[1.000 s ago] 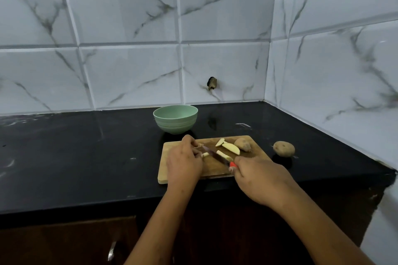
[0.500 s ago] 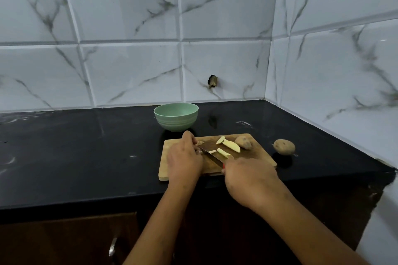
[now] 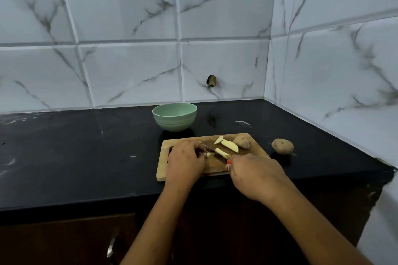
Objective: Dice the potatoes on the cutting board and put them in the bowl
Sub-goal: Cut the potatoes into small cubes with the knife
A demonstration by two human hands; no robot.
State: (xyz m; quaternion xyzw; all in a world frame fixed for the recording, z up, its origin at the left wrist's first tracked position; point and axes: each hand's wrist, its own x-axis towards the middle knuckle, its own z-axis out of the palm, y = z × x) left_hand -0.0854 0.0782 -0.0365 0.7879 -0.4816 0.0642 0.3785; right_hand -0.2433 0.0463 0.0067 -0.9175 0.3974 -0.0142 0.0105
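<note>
Right hand (image 3: 256, 175), gripping the knife (image 3: 207, 148), is drawing back across the board (image 3: 217, 166); left hand (image 3: 185, 161) is still pinching a potato piece (image 3: 208, 154).

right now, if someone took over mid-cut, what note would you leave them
Left hand pinches a small potato piece on the cutting board. Right hand grips the knife, with the blade next to that piece.
Also on the board: a cut strip, wedges and a skin-on potato chunk. A whole potato lies on the counter, right of the board. The green bowl stands behind the board; no pieces show in it.
Done: one potato partly cut.
Left: dice the pieces, cut the chunk and the whole potato, then move everything into the bowl.
</note>
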